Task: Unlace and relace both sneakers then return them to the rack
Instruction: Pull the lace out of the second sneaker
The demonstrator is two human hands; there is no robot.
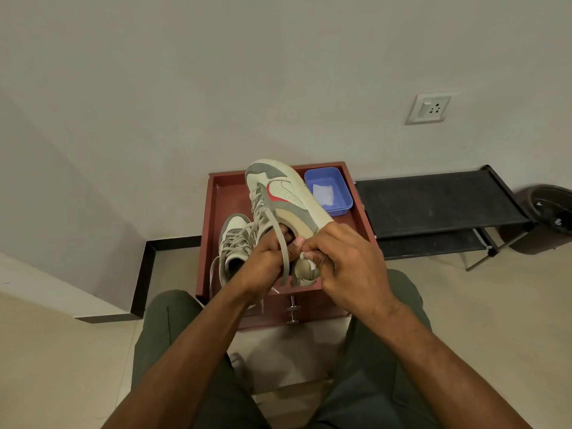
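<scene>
Above the near edge of the red tray (216, 193), my left hand (263, 261) and right hand (346, 261) grip the raised sneaker (291, 196) (second sneaker (233, 243) resting left), and I fear the lace (283, 246) may slip free.

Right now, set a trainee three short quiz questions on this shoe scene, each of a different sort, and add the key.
1. True or false: both sneakers are already back on the black rack.
2. Which hand has the loose lace hanging over it? A) left hand B) right hand C) neither
3. Fill in: the second sneaker stands on the red-brown ____, beside the blue tub.

Key
1. False: the rack holds no shoes; the raised sneaker is held in both hands.
2. A
3. table
</scene>
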